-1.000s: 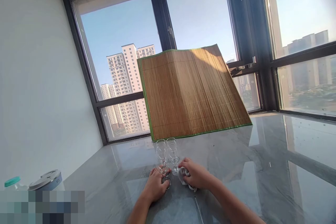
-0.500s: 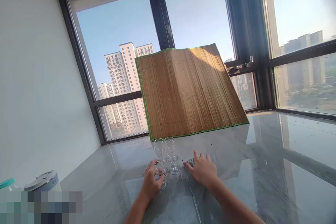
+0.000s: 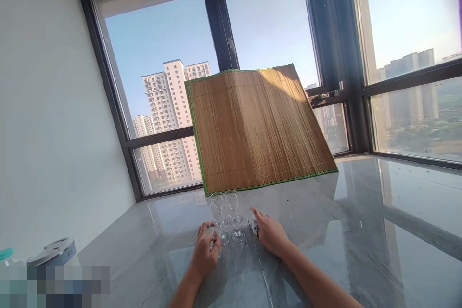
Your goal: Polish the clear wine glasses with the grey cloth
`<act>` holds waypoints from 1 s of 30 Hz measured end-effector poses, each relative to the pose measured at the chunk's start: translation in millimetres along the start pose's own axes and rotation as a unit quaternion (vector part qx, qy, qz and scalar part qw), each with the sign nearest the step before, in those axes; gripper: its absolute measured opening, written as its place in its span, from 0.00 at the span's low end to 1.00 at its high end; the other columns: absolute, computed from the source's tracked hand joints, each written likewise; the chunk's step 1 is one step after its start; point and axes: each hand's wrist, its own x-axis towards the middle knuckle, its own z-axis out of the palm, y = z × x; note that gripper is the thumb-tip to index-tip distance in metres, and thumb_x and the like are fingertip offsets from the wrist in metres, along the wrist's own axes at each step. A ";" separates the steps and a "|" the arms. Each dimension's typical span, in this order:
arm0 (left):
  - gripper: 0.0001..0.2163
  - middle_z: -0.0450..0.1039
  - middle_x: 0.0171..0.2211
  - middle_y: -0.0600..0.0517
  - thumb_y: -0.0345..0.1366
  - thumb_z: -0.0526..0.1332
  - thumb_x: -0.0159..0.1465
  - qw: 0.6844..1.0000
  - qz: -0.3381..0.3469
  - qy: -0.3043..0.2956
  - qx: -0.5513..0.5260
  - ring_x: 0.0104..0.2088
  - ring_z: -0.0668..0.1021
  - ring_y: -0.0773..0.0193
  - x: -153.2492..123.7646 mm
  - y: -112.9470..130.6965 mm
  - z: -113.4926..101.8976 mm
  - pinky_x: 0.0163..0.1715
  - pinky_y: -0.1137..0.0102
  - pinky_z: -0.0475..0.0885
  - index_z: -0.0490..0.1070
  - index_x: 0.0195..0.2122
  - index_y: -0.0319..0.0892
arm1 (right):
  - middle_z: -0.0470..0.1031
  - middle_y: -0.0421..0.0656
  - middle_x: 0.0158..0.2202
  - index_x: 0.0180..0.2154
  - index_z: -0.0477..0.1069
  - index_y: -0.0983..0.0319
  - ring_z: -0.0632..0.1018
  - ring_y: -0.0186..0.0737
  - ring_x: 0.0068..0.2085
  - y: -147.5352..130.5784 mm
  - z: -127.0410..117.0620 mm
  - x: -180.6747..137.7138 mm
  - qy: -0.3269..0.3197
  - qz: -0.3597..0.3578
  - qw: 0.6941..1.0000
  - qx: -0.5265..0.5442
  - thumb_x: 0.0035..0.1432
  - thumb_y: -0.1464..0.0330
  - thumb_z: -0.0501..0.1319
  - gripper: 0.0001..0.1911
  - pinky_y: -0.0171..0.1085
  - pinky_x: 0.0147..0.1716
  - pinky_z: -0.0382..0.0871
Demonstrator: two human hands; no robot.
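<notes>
Two small clear stemmed glasses (image 3: 217, 209) (image 3: 233, 207) stand side by side on the glossy grey marble table (image 3: 361, 250). My left hand (image 3: 204, 255) sits just left of them, its fingers curled in a pinch at the foot of a glass that is partly hidden by them. To the right of the glasses, my right hand (image 3: 270, 236) lies flat with fingers stretched out. It rests on a small pale cloth (image 3: 255, 226) that peeks out under the fingertips.
A brown bamboo mat (image 3: 260, 130) with a green edge leans against the dark-framed window behind the glasses. A grey lidded container (image 3: 54, 251) and a green-capped bottle (image 3: 5, 254) stand at the left edge. The white wall is on the left.
My right hand has let go of the bunched cloth and flattened out over it, a little further right. The left hand stays by the glasses. The view has shifted slightly.
</notes>
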 end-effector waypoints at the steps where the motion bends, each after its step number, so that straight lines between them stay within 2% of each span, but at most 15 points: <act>1: 0.13 0.70 0.45 0.43 0.37 0.54 0.66 1.000 0.007 0.018 0.011 0.51 0.72 0.54 -0.3 1.8 -2.4 0.51 0.61 0.70 0.70 0.25 0.42 | 0.72 0.51 0.57 0.68 0.51 0.62 0.75 0.46 0.49 1.7 -0.5 0.4 0.002 0.004 1.000 0.023 0.58 0.78 0.47 0.36 0.38 0.40 0.64; 6: 0.11 0.66 0.36 0.49 0.35 0.51 0.67 0.994 0.020 0.091 0.057 0.39 0.71 0.60 -1.4 10.4 -13.6 0.41 0.67 0.71 0.66 0.27 0.43 | 0.75 0.49 0.54 0.69 0.45 0.58 0.78 0.44 0.44 9.7 -5.0 2.6 0.022 0.024 0.994 0.108 0.58 0.76 0.46 0.38 0.37 0.38 0.63; 10: 0.12 0.65 0.34 0.50 0.34 0.50 0.67 0.994 0.032 0.081 0.062 0.36 0.71 0.62 -1.5 14.0 -16.0 0.38 0.69 0.70 0.63 0.26 0.44 | 0.76 0.47 0.47 0.69 0.42 0.58 0.76 0.41 0.42 16.4 -7.4 7.2 0.026 0.033 0.988 0.146 0.57 0.75 0.47 0.39 0.35 0.39 0.63; 15: 0.12 0.65 0.32 0.51 0.34 0.51 0.66 0.995 0.034 0.070 0.060 0.33 0.70 0.64 -1.9 17.0 -15.3 0.36 0.71 0.70 0.62 0.24 0.44 | 0.71 0.42 0.37 0.68 0.38 0.62 0.73 0.38 0.37 28.2 -5.1 15.3 0.038 -0.001 0.970 0.241 0.56 0.75 0.48 0.39 0.36 0.43 0.66; 17: 0.12 0.66 0.32 0.50 0.34 0.51 0.66 0.994 0.039 0.083 0.061 0.33 0.71 0.63 -1.8 16.2 -15.1 0.35 0.71 0.70 0.63 0.24 0.44 | 0.68 0.39 0.34 0.67 0.41 0.61 0.71 0.37 0.34 28.9 -6.7 16.2 0.047 -0.002 0.949 0.311 0.56 0.73 0.49 0.38 0.36 0.41 0.68; 19: 0.12 0.68 0.32 0.49 0.35 0.52 0.66 0.992 0.044 0.102 0.058 0.34 0.72 0.61 -1.7 14.4 -15.3 0.35 0.70 0.70 0.65 0.25 0.44 | 0.65 0.38 0.34 0.66 0.42 0.56 0.70 0.36 0.31 25.8 -10.9 14.9 0.035 0.020 0.920 0.390 0.55 0.69 0.51 0.37 0.34 0.33 0.69; 21: 0.11 0.69 0.32 0.49 0.35 0.52 0.65 0.991 0.044 0.120 0.048 0.35 0.73 0.60 -2.1 13.6 -16.3 0.36 0.70 0.70 0.66 0.26 0.45 | 0.64 0.37 0.34 0.65 0.41 0.52 0.70 0.35 0.29 20.5 -16.6 12.2 0.016 0.043 0.889 0.455 0.53 0.67 0.52 0.40 0.31 0.24 0.66; 24: 0.11 0.71 0.30 0.49 0.37 0.53 0.65 0.986 0.040 0.163 0.003 0.35 0.74 0.59 -4.4 21.6 -17.5 0.38 0.68 0.70 0.66 0.25 0.45 | 0.64 0.39 0.37 0.63 0.46 0.52 0.70 0.34 0.28 12.8 -24.7 8.2 0.025 0.033 0.851 0.524 0.46 0.69 0.53 0.41 0.30 0.22 0.64; 27: 0.13 0.72 0.29 0.49 0.40 0.51 0.66 0.977 0.015 0.202 -0.070 0.35 0.75 0.58 -5.2 48.1 -10.4 0.38 0.67 0.70 0.66 0.25 0.46 | 0.65 0.40 0.39 0.58 0.54 0.54 0.68 0.31 0.28 8.5 -30.1 5.9 0.030 0.023 0.819 0.573 0.40 0.71 0.52 0.39 0.31 0.24 0.63; 28: 0.14 0.73 0.29 0.49 0.40 0.51 0.66 0.977 0.002 0.192 -0.092 0.34 0.76 0.59 -3.6 60.5 -4.4 0.38 0.68 0.70 0.67 0.25 0.46 | 0.66 0.40 0.39 0.57 0.55 0.55 0.67 0.31 0.27 7.9 -31.2 5.5 0.024 0.029 0.812 0.583 0.39 0.71 0.52 0.39 0.31 0.23 0.62; 30: 0.14 0.74 0.29 0.49 0.41 0.51 0.67 0.983 -0.010 0.132 -0.127 0.31 0.76 0.60 3.7 87.0 13.8 0.36 0.69 0.69 0.69 0.27 0.45 | 0.66 0.39 0.36 0.56 0.57 0.55 0.66 0.30 0.25 7.6 -33.0 4.7 0.012 0.045 0.803 0.594 0.38 0.71 0.53 0.38 0.30 0.21 0.58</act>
